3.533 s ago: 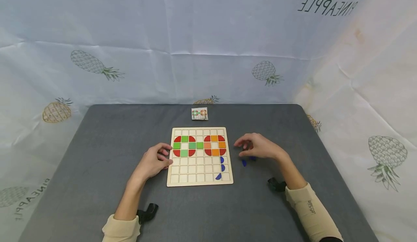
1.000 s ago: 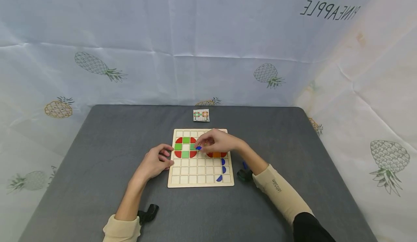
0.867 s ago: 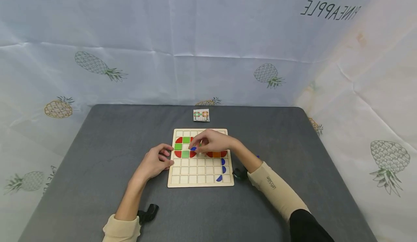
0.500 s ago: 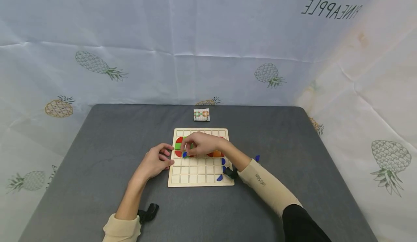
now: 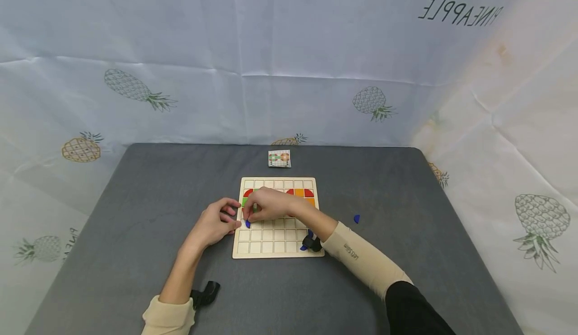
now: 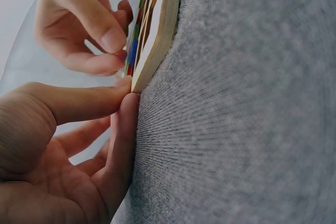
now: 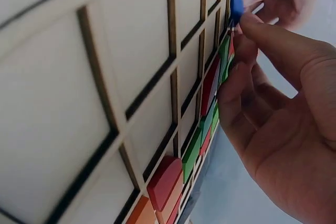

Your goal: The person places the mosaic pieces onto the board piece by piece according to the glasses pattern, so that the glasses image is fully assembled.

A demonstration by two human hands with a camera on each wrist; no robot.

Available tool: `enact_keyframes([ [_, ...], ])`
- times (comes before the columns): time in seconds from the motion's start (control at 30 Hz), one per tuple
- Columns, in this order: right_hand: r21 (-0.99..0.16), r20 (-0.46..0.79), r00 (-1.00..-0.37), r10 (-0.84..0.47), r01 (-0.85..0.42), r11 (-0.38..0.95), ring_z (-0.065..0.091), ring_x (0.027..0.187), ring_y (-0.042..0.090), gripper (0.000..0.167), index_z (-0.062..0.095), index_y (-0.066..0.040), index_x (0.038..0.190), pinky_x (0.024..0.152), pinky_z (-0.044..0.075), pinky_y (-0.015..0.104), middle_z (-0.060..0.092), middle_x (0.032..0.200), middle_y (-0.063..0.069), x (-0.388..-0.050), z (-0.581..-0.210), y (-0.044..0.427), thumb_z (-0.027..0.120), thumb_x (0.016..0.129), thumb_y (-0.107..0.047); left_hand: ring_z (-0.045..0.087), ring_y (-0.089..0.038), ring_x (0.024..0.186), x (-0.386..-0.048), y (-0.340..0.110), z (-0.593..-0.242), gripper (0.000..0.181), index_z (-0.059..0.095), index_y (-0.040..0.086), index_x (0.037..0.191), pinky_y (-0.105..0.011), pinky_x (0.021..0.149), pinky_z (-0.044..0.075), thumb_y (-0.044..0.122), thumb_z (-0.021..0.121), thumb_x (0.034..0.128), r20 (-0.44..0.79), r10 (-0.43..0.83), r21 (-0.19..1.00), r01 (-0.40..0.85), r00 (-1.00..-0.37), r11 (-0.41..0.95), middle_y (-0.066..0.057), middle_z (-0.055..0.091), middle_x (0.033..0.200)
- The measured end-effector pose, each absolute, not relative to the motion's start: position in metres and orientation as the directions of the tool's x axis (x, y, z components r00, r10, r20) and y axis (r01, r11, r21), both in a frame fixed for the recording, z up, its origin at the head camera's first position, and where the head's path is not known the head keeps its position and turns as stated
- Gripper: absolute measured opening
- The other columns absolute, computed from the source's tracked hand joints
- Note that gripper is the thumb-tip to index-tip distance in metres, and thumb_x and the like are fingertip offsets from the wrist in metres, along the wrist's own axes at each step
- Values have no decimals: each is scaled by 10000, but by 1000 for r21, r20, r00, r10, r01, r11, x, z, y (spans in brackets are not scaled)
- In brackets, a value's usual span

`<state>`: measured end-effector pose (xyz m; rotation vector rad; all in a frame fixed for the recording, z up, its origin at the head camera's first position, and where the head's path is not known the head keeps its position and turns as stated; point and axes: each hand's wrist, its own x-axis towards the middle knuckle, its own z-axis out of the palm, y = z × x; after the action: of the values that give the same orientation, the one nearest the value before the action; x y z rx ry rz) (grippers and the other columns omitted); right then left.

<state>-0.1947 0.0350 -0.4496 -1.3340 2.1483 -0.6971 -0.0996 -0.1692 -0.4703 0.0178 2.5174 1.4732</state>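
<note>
A wooden grid board [image 5: 271, 249] lies on the grey table, bearing red, green and orange pieces in its upper rows. My left hand [image 5: 212, 227] holds the board's left edge; in the left wrist view its thumb and forefinger [image 6: 125, 129] meet at the board's rim. Over the left column, my right hand [image 5: 271, 204] pinches a small blue rounded piece [image 5: 248, 224] just below the red and green ring. In the right wrist view that blue piece [image 7: 237, 8] stands tilted at the thumb tip. My right hand and forearm cover part of the coloured pieces.
Behind the board lies a small pattern card [image 5: 279, 159]. One loose blue piece [image 5: 356, 218] is on the table to the right. Blue pieces at the board's lower right are partly hidden by the black wrist camera [image 5: 311, 242].
My right hand has come from the loose pieces on the right, across the board to its left column, carrying a blue piece. Within the last second it moved further left and nearer me. My left hand stays put.
</note>
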Motion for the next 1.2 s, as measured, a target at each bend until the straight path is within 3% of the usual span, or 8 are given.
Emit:
enact_keyframes([
  [0.33,-622,-154,-374,-915,-683,383,655,871,106,126,824,-98,1100,796,510,155,806,1063,38,-192,-452,34,718,1035,-76,703,-194,876,-100,-170,-470,445,651,-18,1348,-303,681,670,-39,790,926,-201,115,858,-118,-973,500,-185,627,1113],
  [0.9,-631,-145,-334,-931,-694,347,640,939,84,227,813,-85,1160,827,516,151,807,1122,53,-190,-453,38,613,1070,-26,695,-186,852,-100,-168,-470,442,655,-18,1337,-309,679,676,-36,800,920,-192,112,855,-111,-975,507,-176,624,1090],
  [1.2,-673,-135,-395,-909,-637,376,597,783,62,207,806,-107,1214,757,524,173,772,1057,21,-190,-448,60,686,1047,-80,672,-182,833,-100,-168,-472,442,647,-24,1339,-307,678,671,-40,796,923,-193,103,852,-114,-976,512,-172,621,1079],
])
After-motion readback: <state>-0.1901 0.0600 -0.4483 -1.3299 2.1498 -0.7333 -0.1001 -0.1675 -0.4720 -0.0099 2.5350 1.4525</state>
